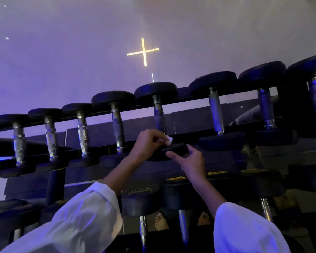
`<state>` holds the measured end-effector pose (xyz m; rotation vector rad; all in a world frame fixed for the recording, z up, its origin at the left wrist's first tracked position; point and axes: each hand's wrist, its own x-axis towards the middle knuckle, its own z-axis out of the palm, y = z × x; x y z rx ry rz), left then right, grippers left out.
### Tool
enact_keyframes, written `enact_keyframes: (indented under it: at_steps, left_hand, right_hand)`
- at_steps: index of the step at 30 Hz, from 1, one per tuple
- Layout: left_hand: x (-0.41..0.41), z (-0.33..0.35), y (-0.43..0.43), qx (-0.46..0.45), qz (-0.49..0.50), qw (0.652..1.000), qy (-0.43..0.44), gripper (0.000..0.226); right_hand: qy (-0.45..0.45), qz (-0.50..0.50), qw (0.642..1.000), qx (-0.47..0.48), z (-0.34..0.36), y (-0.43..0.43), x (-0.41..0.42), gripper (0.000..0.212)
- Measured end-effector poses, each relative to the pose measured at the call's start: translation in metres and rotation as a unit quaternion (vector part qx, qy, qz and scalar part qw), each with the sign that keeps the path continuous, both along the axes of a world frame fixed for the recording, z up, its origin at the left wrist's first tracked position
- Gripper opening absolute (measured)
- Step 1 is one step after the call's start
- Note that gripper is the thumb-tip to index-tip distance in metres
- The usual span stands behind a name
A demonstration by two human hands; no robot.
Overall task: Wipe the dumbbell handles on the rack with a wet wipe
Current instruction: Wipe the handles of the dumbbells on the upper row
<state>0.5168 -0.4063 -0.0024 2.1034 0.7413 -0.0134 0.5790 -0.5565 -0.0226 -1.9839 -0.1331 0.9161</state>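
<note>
A row of black dumbbells with silver knurled handles lies across the upper rack rail (102, 114). My left hand (147, 143) pinches a small crumpled white wet wipe (168, 140) just at the near end of the middle dumbbell's handle (159, 115). My right hand (190, 160) has its fingers extended and touches the near black head (173, 150) of that same dumbbell from the right. Both arms wear white sleeves.
More dumbbells (140, 201) sit on a lower tier beneath my arms. Bare feet (161, 223) show on the floor below. A mirror wall behind the rack reflects a yellow cross-shaped light (144, 51). The room is dim with purple light.
</note>
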Motion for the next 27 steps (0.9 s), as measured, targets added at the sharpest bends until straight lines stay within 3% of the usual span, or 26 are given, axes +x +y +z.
enact_keyframes:
  at_steps: [2,3,5,6,11,16,18,21,24,27]
  left_hand:
    - [0.021,0.0,-0.001,0.11,-0.15,0.982,0.02,0.015]
    - [0.032,0.0,-0.001,0.152,-0.207,0.966,0.039,0.017]
    - [0.045,0.0,0.0,0.202,-0.278,0.935,0.085,0.02]
    - [0.044,0.001,0.002,0.212,-0.301,0.925,0.094,0.022]
    - [0.01,0.011,0.022,0.195,-0.298,0.934,-0.003,0.026]
    - [0.032,0.004,0.01,0.247,-0.344,0.905,0.039,0.021]
    - [0.038,0.002,0.004,0.248,-0.325,0.911,0.059,0.021]
    - [0.023,0.001,0.003,0.197,-0.233,0.952,0.033,0.021]
    - [-0.006,0.0,0.002,0.094,-0.031,0.995,0.006,0.014]
    - [-0.009,-0.008,0.009,-0.017,0.132,0.991,0.024,0.012]
  right_hand:
    - [-0.003,0.005,1.0,-0.005,0.004,0.0,0.001,0.106]
    - [0.0,0.007,1.0,-0.003,0.004,0.0,0.002,0.09]
    - [0.01,0.009,1.0,0.01,0.006,-0.001,0.003,0.054]
    - [0.008,0.011,1.0,0.015,0.007,-0.001,0.004,0.047]
    - [-0.007,0.0,1.0,0.007,0.002,0.0,0.002,0.053]
    - [-0.005,0.005,1.0,0.001,0.005,-0.001,0.003,0.044]
    - [-0.006,0.005,1.0,0.0,0.007,0.0,0.003,0.039]
    - [-0.003,0.002,1.0,0.006,0.011,0.0,0.002,0.039]
    - [0.002,-0.006,1.0,0.007,0.01,-0.001,0.002,0.042]
    - [0.007,-0.018,1.0,-0.001,0.01,0.0,-0.001,0.072]
